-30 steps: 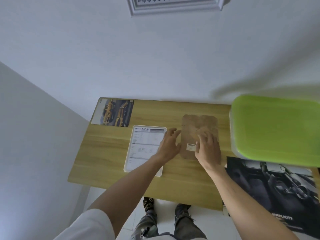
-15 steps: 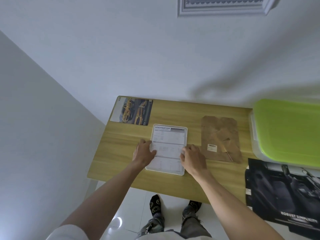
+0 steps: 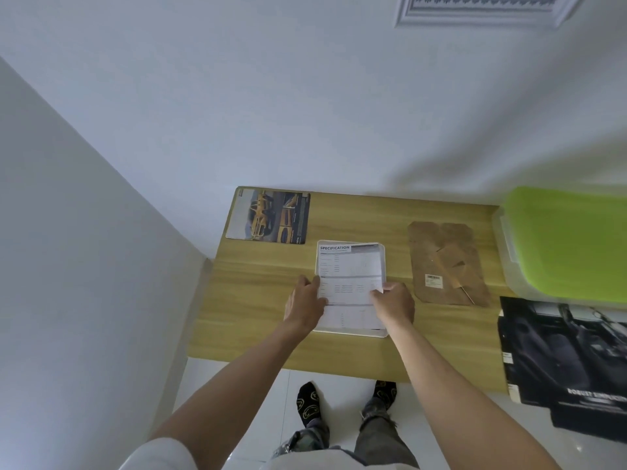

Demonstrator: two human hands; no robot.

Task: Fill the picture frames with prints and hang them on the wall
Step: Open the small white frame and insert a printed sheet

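Note:
A white picture frame (image 3: 384, 256) lies flat in the middle of the wooden table (image 3: 271, 300). On it rests a white "SPECIFICATION" print (image 3: 349, 269), slightly skewed against the frame. My left hand (image 3: 303, 305) pinches the print's left edge and my right hand (image 3: 393, 305) pinches its right edge, which is lifted a little. The brown frame backing board (image 3: 444, 259), with a barcode label and a stand, lies to the right of the frame. A yellow-car print (image 3: 269, 215) lies at the table's far left corner. An ornate white frame (image 3: 481, 10) hangs on the wall above.
A clear storage box with a green lid (image 3: 570, 242) stands at the table's right end. A dark car-interior poster (image 3: 563, 361) overhangs the right front edge. The table sits in a wall corner; my feet stand on the white tiled floor (image 3: 339, 395) below.
Both hands left the brown backing board and moved left onto the frame. They now grip the print's side edges, and its right edge has lifted. The camera view shifted left.

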